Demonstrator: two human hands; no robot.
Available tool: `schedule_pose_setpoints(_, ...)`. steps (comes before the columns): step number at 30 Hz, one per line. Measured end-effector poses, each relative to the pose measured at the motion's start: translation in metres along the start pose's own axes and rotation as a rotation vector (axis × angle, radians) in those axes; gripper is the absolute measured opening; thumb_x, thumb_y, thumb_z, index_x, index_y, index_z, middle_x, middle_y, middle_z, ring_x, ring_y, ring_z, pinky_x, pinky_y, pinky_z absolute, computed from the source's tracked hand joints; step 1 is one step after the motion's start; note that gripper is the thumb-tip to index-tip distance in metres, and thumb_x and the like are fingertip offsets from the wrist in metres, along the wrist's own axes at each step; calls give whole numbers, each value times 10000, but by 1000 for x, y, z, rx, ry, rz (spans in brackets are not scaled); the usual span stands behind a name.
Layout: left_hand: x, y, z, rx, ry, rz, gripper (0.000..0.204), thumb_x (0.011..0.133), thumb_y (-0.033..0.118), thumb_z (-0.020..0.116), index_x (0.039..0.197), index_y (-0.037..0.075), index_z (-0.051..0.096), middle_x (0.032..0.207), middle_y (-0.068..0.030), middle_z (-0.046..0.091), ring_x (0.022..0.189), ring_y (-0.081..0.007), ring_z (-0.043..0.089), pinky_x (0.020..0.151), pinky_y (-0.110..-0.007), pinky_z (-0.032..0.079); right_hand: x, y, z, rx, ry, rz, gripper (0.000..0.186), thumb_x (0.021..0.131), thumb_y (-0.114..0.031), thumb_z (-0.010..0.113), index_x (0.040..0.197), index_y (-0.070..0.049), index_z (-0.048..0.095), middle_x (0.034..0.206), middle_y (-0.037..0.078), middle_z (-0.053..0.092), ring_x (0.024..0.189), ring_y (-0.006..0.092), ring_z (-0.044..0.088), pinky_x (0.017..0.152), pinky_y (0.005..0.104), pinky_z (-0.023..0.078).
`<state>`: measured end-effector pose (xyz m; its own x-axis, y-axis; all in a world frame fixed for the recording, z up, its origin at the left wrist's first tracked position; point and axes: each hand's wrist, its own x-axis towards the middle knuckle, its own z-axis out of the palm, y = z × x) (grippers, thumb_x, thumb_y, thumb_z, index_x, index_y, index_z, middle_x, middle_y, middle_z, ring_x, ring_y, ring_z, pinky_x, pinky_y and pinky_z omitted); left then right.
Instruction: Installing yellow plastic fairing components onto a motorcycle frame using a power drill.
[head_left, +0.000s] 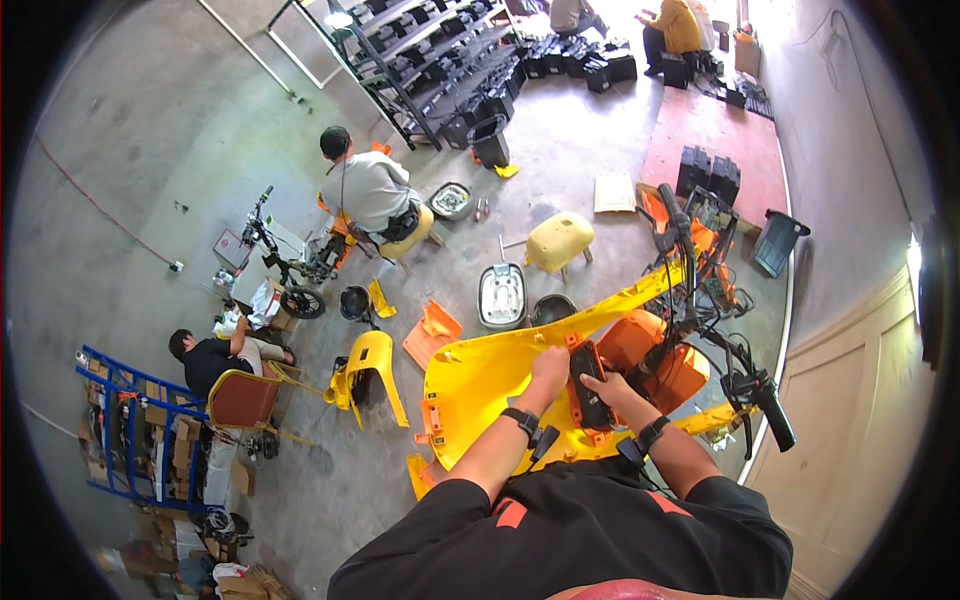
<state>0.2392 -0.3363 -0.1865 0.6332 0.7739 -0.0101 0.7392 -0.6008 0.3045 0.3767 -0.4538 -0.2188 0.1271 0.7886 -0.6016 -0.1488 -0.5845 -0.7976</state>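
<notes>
A broad yellow panel point(495, 385) stands above the floor point(320, 500). Near its upper edge, the left hand point(549, 370) has curled fingers; whether they grip anything, I cannot tell. The right hand point(612, 392) touches the right side of the long black box point(592, 400), its grip unclear. The box lies between both hands' fingers.

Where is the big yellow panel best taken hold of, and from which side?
The big yellow panel is probably best pinched at its left edge, coming from the left: it looks thin and exposed, while the handlebar crowds the right.
</notes>
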Motion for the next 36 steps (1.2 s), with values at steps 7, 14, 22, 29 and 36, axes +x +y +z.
schedule_pose_setpoints(7,5,-8,-1,51,-286,-198,296,948,250,487,934,29,684,955,-193,685,907,-368,657,771,-462,523,7,4,5,-36,71,67,493,864,-365,697,1146,33,625,952,96,690,808,206,667,752,326,516)
schedule_pose_setpoints(14,14,-18,23,-255,-186,-218,528,993,393,338,963,-39,640,988,-306,627,949,-468,600,826,-535,468,33,42,1,-34,140,-121,405,875,-273,695,1142,21,616,917,58,675,832,168,631,775,342,509)
schedule_pose_setpoints(22,38,-43,31,-708,-571,-597,415,967,320,340,934,-12,586,762,-169,610,614,-303,584,551,-440,453,6,-1,1,29,33,-56,507,859,-347,695,1231,-24,574,1055,119,654,926,216,624,822,331,497)
schedule_pose_setpoints(29,26,-28,8,-980,-638,-735,324,989,353,453,784,108,509,606,24,373,487,-115,336,459,-304,294,-8,-14,2,-41,55,36,509,854,-377,709,1201,-23,597,985,86,661,841,183,645,756,324,522)
schedule_pose_setpoints(36,27,-22,21,-421,-302,-435,451,944,330,536,1049,-101,613,1019,-304,641,977,-440,616,825,-438,467,-12,-18,3,-53,60,28,535,848,-393,711,1213,-20,593,992,97,661,836,187,644,751,321,519)
